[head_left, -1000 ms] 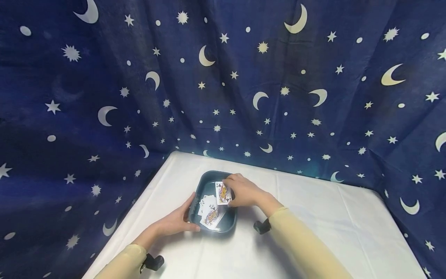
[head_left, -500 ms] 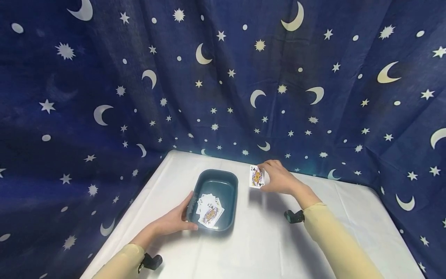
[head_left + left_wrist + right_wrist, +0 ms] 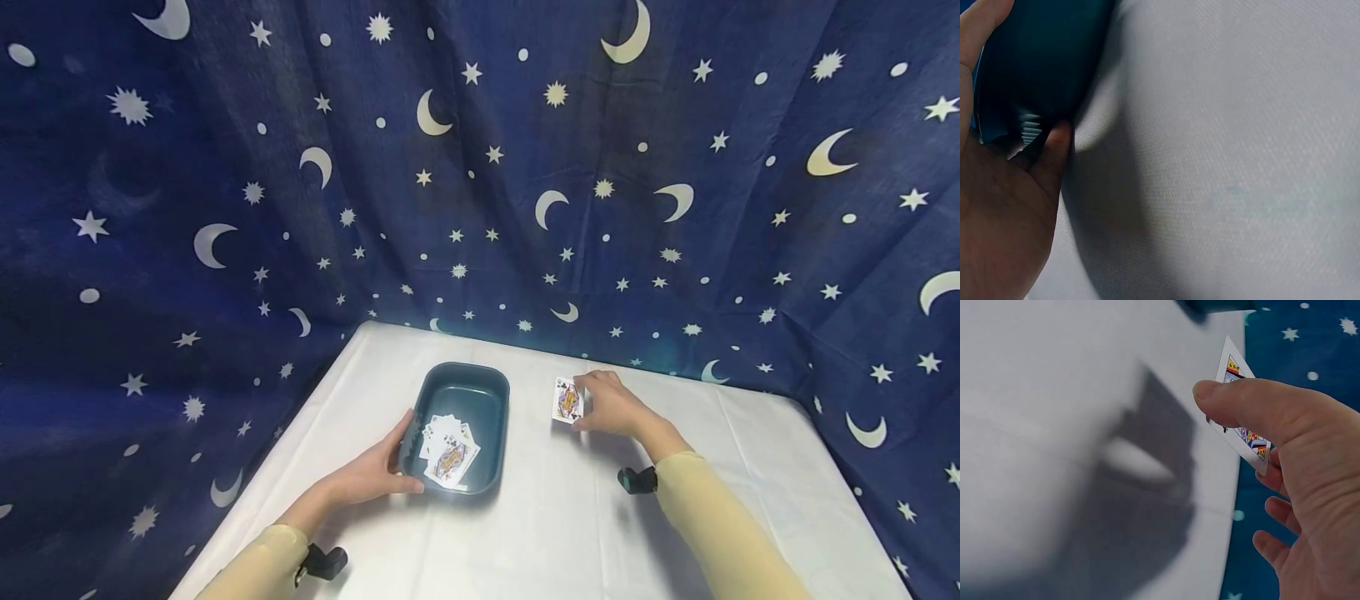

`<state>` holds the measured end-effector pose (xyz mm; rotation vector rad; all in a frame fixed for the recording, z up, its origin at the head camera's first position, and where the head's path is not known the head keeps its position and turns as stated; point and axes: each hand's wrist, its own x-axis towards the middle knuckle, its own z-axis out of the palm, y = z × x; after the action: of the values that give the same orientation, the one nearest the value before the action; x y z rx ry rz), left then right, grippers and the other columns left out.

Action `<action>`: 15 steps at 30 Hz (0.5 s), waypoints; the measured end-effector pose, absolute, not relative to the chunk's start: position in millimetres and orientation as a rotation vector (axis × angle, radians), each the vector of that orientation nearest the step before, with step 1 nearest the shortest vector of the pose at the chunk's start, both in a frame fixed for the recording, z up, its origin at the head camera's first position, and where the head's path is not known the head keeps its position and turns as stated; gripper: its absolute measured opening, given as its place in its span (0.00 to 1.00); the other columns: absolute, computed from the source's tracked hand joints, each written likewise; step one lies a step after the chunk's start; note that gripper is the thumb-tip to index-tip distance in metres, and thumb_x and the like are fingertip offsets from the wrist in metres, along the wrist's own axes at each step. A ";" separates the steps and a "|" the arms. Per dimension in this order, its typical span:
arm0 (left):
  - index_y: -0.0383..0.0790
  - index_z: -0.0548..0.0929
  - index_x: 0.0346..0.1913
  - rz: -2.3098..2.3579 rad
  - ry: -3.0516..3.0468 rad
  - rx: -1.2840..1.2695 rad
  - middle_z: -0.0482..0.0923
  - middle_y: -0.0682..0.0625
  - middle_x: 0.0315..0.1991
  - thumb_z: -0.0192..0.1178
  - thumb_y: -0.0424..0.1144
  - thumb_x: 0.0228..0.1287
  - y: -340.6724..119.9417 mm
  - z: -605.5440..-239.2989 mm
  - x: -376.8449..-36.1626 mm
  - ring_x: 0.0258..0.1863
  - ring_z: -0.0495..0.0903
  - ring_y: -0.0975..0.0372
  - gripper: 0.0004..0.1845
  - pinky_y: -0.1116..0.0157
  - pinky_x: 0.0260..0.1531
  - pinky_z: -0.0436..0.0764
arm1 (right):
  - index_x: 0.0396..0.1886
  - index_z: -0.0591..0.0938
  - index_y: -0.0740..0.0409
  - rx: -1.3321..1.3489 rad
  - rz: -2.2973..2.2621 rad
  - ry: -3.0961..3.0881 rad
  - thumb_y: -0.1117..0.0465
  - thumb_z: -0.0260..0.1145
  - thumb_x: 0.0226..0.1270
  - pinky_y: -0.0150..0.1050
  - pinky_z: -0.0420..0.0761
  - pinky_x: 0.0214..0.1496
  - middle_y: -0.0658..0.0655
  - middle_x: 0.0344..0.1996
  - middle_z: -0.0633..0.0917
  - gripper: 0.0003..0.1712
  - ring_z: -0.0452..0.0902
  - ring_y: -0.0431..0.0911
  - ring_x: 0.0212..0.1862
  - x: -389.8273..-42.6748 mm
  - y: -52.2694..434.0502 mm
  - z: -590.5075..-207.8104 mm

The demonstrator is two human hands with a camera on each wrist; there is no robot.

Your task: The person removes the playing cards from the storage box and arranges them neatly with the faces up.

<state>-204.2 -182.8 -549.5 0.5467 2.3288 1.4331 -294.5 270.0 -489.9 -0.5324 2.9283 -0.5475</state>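
Teal tray [image 3: 491, 392] is our landmark. Right of it, our right hand [image 3: 611, 406] pinches one card [image 3: 567, 400] low over the table [image 3: 570, 517], long axis pointing away. Our left hand [image 3: 371, 475] grips the tray's near-left rim; remaining cards [image 3: 448, 450] lie inside.

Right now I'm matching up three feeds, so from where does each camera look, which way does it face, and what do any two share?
Head: worn high, looking forward and down at the white table; shows the left hand on the teal tray, and the right hand pinching a face card.
Left wrist: low beside the tray, facing across the table; shows palm and thumb.
Right wrist: under the right hand, facing out; shows the thumb on the card.
Shared: head and right wrist both show the card.
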 end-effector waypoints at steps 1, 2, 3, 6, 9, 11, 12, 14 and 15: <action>0.48 0.34 0.84 1.434 2.329 0.548 0.31 0.43 0.83 0.78 0.44 0.56 -182.9 -549.4 -204.3 0.80 0.43 0.45 0.67 0.50 0.74 0.59 | 0.70 0.74 0.65 -0.535 -0.554 2.924 0.50 0.84 0.48 0.62 0.65 0.73 0.67 0.66 0.75 0.51 0.63 0.63 0.69 -294.2 269.6 -493.7; 0.49 0.34 0.84 1.434 2.328 0.547 0.31 0.43 0.83 0.78 0.44 0.57 -183.0 -549.2 -204.4 0.80 0.43 0.45 0.67 0.51 0.74 0.60 | 0.69 0.74 0.66 -0.535 -0.562 2.917 0.50 0.85 0.47 0.62 0.64 0.74 0.67 0.65 0.75 0.51 0.62 0.63 0.69 -294.0 268.9 -497.3; 0.49 0.34 0.84 1.434 2.329 0.547 0.31 0.43 0.83 0.78 0.44 0.56 -183.1 -549.1 -204.5 0.80 0.44 0.45 0.68 0.51 0.74 0.60 | 0.69 0.74 0.67 -0.543 -0.568 2.910 0.50 0.85 0.47 0.62 0.64 0.74 0.67 0.65 0.75 0.51 0.63 0.64 0.69 -293.8 268.0 -500.6; 0.49 0.34 0.84 1.431 2.334 0.544 0.31 0.43 0.83 0.78 0.45 0.56 -183.4 -548.7 -204.7 0.80 0.43 0.45 0.68 0.52 0.73 0.60 | 0.68 0.75 0.66 -0.548 -0.572 2.892 0.48 0.85 0.46 0.60 0.63 0.74 0.66 0.64 0.76 0.51 0.63 0.63 0.69 -293.4 264.4 -508.8; 0.49 0.34 0.84 1.428 2.334 0.537 0.31 0.43 0.83 0.78 0.45 0.56 -183.5 -548.7 -204.7 0.80 0.42 0.46 0.68 0.52 0.74 0.60 | 0.69 0.76 0.65 -0.536 -0.562 2.875 0.47 0.85 0.46 0.59 0.65 0.74 0.64 0.64 0.76 0.52 0.64 0.61 0.69 -292.9 260.0 -515.4; 0.49 0.34 0.84 1.421 2.337 0.532 0.31 0.44 0.83 0.78 0.45 0.56 -183.6 -548.8 -204.6 0.80 0.41 0.46 0.68 0.52 0.74 0.60 | 0.69 0.76 0.63 -0.521 -0.554 2.863 0.46 0.85 0.46 0.59 0.65 0.74 0.63 0.65 0.76 0.52 0.64 0.60 0.69 -292.2 257.0 -519.3; 0.49 0.34 0.84 1.418 2.338 0.531 0.31 0.44 0.83 0.78 0.45 0.56 -183.6 -548.7 -204.4 0.80 0.41 0.46 0.68 0.52 0.74 0.60 | 0.69 0.76 0.62 -0.513 -0.554 2.856 0.46 0.85 0.46 0.59 0.65 0.74 0.63 0.65 0.76 0.52 0.64 0.60 0.69 -291.8 255.5 -520.8; 0.48 0.34 0.84 1.413 2.339 0.529 0.31 0.44 0.83 0.78 0.45 0.56 -183.6 -548.5 -204.1 0.80 0.42 0.46 0.67 0.52 0.74 0.60 | 0.70 0.76 0.61 -0.502 -0.545 2.845 0.46 0.85 0.46 0.59 0.65 0.74 0.62 0.65 0.75 0.52 0.63 0.60 0.70 -290.9 252.8 -523.1; 0.48 0.34 0.84 1.413 2.338 0.531 0.30 0.44 0.83 0.78 0.45 0.56 -183.6 -548.4 -204.0 0.80 0.42 0.46 0.67 0.52 0.73 0.60 | 0.70 0.75 0.61 -0.497 -0.542 2.840 0.46 0.85 0.46 0.59 0.65 0.74 0.62 0.66 0.75 0.52 0.63 0.60 0.70 -290.3 251.4 -523.8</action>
<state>-204.0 -183.6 -548.4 0.5308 2.3380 1.4131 -290.3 251.4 -523.8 -0.4969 2.8399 -0.5419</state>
